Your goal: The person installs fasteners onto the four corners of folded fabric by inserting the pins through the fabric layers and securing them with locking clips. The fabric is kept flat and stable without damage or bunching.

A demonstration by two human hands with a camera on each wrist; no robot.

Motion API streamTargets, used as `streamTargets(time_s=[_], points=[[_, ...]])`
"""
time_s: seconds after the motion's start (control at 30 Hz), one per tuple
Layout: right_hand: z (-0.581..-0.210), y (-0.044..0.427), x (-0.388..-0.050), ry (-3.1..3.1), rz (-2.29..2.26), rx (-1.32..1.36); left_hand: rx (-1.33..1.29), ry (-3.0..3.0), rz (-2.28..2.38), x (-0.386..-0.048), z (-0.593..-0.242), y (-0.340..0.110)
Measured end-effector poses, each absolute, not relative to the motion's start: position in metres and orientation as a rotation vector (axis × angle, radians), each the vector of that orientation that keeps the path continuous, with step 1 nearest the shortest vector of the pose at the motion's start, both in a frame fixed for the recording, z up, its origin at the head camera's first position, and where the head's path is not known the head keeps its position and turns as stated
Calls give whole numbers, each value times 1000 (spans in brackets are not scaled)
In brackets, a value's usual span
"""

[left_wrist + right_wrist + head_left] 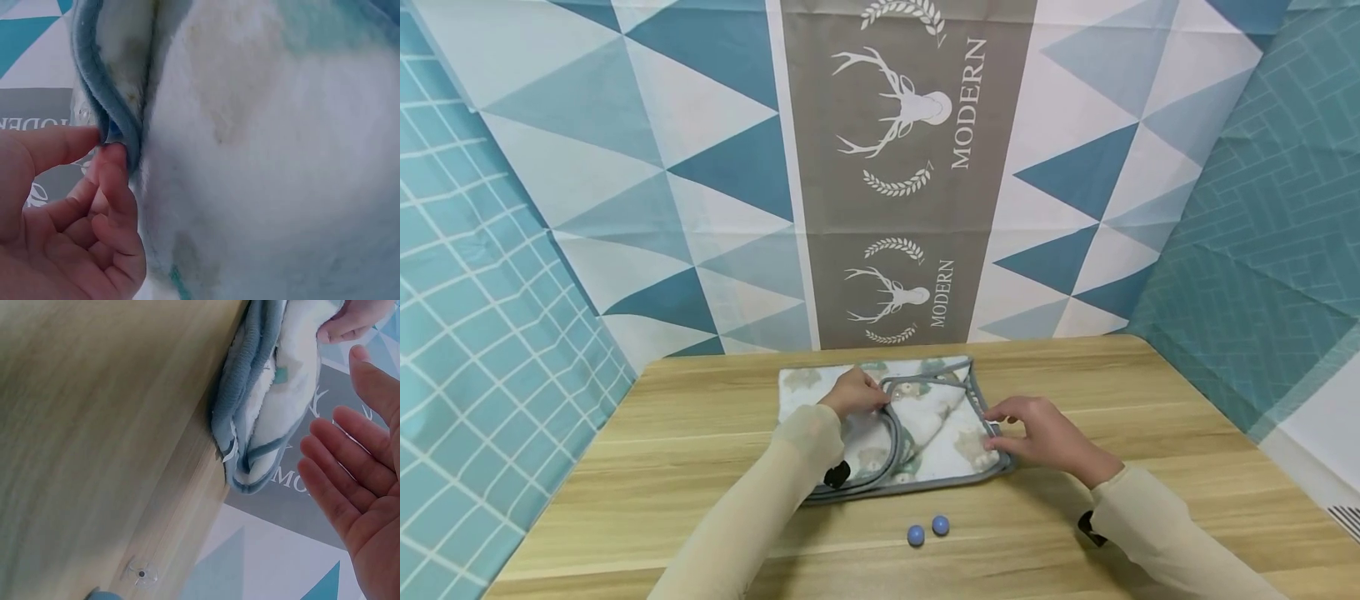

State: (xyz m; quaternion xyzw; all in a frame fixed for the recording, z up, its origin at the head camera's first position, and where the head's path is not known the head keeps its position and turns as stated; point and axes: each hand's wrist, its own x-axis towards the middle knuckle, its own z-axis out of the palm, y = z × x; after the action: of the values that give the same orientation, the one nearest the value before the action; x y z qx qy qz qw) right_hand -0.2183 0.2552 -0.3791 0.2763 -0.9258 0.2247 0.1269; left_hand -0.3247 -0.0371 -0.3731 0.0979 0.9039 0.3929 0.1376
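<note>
A fluffy white blanket with beige and green patches and grey-blue edging lies folded in layers on the table. At its middle my left hand pinches a turned-back layer by the edging. The left wrist view shows thumb and fingertips of that hand closed on the blue-grey border. By the blanket's right side is my right hand, fingers apart. In the right wrist view, this hand has loosely extended fingers and holds nothing, beside the stacked folds of the blanket.
Two small blue balls, one on the left and one on the right, sit in front of the blanket on the wooden table. A patterned cloth hangs behind the table. In the right wrist view a small clear round object shows.
</note>
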Motion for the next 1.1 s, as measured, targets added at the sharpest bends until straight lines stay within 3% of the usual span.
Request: streamTargets(time_s=[0.33,0.57,0.77,1.1], points=[[-380,261,-221,-2629,629,847,376,2723,1061,-305,-354,-40],[-376,267,-216,-2729,687,786,897,2895,1001,-258,-336,-41],[-376,279,-209,-2784,665,768,1320,2740,758,-211,-354,-39],[-374,308,-193,-2860,523,668,1437,2671,400,-180,-386,-34]])
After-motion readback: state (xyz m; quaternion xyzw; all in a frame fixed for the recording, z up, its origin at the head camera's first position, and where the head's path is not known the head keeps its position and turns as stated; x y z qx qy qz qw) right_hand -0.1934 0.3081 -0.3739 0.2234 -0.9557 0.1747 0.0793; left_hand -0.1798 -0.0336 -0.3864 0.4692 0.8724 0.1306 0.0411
